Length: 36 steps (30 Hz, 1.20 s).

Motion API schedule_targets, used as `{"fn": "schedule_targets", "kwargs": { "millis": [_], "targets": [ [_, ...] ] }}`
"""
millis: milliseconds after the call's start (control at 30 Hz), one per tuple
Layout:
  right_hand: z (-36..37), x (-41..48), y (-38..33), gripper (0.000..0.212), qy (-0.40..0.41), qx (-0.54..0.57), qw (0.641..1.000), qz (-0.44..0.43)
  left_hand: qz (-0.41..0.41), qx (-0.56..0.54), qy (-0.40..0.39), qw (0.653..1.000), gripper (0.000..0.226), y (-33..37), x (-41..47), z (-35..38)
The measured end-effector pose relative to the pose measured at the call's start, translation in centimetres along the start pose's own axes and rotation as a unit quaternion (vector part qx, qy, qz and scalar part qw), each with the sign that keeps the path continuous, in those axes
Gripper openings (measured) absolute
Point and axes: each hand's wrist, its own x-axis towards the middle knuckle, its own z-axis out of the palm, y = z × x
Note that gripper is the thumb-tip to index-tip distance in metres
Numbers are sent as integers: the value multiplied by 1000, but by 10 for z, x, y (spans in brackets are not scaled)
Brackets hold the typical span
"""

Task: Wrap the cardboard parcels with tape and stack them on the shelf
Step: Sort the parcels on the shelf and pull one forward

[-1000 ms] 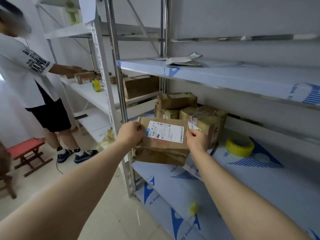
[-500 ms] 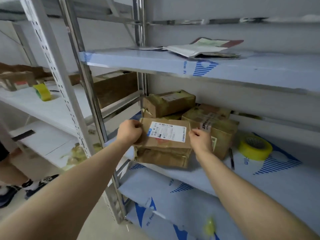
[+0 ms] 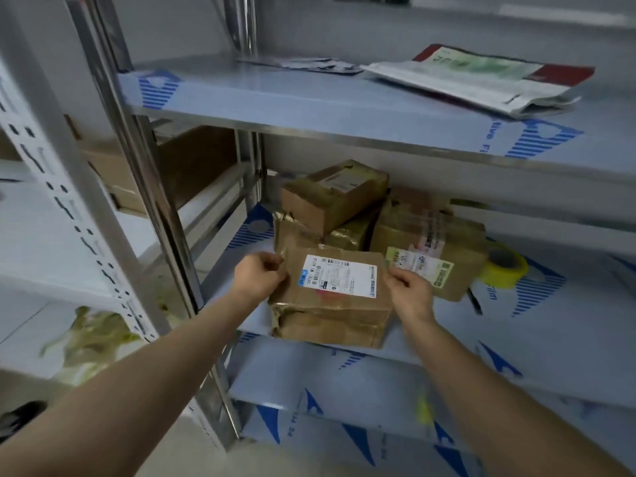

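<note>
Fingers [image 3: 272,262] of the left hand [image 3: 258,277] and right hand [image 3: 409,294] are curled onto the upper corners of the labelled parcel [image 3: 330,304]. It is seen at the front edge of the shelf [image 3: 516,339], just before the stacked parcels [image 3: 334,197]. Its creased, tape-slick cardboard is judged light but soft. Opposite side edges are best gripped, and the label [image 3: 339,277] spared.

Taped brown parcel [image 3: 330,304], white label up, flat at shelf [image 3: 568,356] front edge.

Printed roughly "501E- M1 A218" on white shipping label [image 3: 339,277] atop brown taped cardboard parcel [image 3: 327,306]; "tive Fi" on blue-printed protective film [image 3: 488,141] covering upper grey metal shelf [image 3: 292,105]; remainder illegible.
</note>
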Motion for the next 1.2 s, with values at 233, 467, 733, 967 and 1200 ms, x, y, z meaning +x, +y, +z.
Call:
{"fn": "schedule_targets", "kwargs": {
  "millis": [233, 467, 733, 967, 1200],
  "targets": [
    [-2, -12, 18, 32, -27, 13, 999, 18, -53, -163, -50, 984, 36, -11, -13, -4],
    [-12, -31, 30, 48, -98, 85, 989, 74, -119, -222, -81, 964, 30, -25, -24, -4],
    [-23, -38, 15, 50, -134, 123, 983, 14, -109, -273, -82, 952, 29, -13, -29, -15],
    [-33, -28, 8, 43, -72, 126, 989, -1, -1, -212, -86, 974, 25, 1, -28, -20],
    [-43, -18, 18, 16, -47, 210, 973, 80, 95, -241, -115, 959, 35, 26, -35, -21]
  ]
}}
